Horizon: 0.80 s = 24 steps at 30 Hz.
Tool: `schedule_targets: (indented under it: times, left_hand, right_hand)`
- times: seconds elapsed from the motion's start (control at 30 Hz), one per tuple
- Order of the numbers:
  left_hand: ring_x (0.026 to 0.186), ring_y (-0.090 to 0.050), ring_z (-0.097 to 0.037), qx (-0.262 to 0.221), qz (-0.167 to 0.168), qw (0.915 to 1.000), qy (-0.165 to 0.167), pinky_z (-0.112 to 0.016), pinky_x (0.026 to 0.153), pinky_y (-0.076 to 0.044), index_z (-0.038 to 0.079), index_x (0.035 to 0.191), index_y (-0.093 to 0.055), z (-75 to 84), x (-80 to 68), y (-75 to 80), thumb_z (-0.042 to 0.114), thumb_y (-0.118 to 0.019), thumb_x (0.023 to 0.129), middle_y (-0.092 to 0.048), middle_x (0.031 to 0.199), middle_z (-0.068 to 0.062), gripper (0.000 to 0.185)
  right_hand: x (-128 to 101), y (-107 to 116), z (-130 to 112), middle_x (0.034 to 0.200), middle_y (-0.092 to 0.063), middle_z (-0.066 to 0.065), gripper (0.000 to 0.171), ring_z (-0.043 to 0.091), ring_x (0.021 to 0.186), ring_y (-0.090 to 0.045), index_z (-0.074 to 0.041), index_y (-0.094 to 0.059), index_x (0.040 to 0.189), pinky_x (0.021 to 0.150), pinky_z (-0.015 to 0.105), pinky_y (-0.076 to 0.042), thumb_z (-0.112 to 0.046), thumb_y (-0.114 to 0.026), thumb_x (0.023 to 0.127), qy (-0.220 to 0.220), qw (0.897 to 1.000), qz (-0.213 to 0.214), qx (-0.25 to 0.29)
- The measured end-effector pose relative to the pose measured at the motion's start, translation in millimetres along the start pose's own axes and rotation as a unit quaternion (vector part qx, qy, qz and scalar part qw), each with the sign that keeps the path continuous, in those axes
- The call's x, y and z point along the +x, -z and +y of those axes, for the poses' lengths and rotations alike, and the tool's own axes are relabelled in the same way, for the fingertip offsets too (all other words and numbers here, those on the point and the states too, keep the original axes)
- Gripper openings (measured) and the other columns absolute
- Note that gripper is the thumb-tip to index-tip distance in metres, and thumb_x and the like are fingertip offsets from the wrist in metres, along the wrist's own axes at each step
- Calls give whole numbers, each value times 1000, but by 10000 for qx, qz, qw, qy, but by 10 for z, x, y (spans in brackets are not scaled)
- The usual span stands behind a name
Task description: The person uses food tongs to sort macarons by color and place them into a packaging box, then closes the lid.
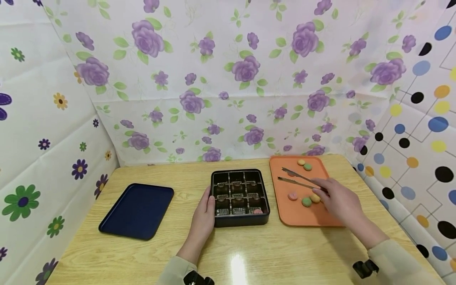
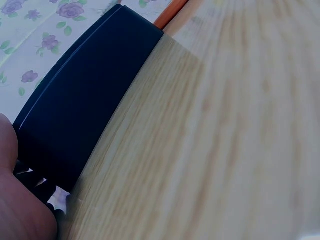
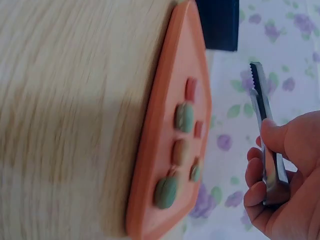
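My left hand [image 1: 203, 209] lies along the left side of a black box [image 1: 241, 221], its straight fingers and thumb touching the wall. A clear-edged divider [image 1: 237, 192] splits the box into compartments, and a pink macaron [image 1: 258, 211] sits in the near right one. In my right hand [image 1: 340, 200] I grip metal tongs [image 3: 270, 155], held over an orange tray [image 1: 286, 213]. The tongs' arms are spread, with their toothed tips raised above the tray and nothing between them. Pink [image 1: 293, 196], green [image 1: 306, 202] and yellow macarons [image 1: 301, 162] lie on the tray, some partly behind the right hand.
A dark blue tray [image 1: 137, 211] lies at the left of the wooden table [image 1: 256, 253]. Flowered cloth [image 1: 221, 79] hangs behind the table, and a dotted cloth [image 1: 420, 158] stands along the right side.
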State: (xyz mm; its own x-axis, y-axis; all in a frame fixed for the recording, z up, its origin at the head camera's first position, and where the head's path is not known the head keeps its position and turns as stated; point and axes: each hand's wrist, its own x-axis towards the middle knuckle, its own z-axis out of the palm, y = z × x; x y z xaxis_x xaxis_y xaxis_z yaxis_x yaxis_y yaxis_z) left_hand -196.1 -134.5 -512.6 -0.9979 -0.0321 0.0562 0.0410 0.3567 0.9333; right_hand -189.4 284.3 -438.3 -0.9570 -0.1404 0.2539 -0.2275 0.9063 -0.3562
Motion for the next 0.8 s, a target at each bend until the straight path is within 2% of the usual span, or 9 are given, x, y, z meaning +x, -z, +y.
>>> schedule_targets:
  times: [0.17,0.33,0.8]
  left_hand:
    - [163,-29,-45,28,12,10000,-2,-67,129,-27,15,177,-30,-14,-6,-2,38,-38,123,-31,178,-16,59]
    - [163,-29,-44,-22,-14,10000,7,-67,129,-27,16,177,-29,-18,5,-8,37,-38,123,-31,179,-14,59]
    - [163,-28,-42,-69,-31,10000,39,-66,130,-27,17,177,-28,-10,25,-5,38,-38,123,-30,179,-13,59]
  right_hand:
    - [49,-49,170,103,-68,16,40,19,63,-50,-4,-69,148,51,37,-38,-22,-70,112,-265,9996,-4,-67]
    - [128,-80,315,100,-67,17,40,21,61,-51,-3,-69,147,50,37,-39,-23,-69,113,-406,9990,-64,-200]
    - [284,-193,518,111,-69,26,41,25,71,-61,-1,-67,148,53,40,-45,-25,-67,114,-747,9957,-361,-413]
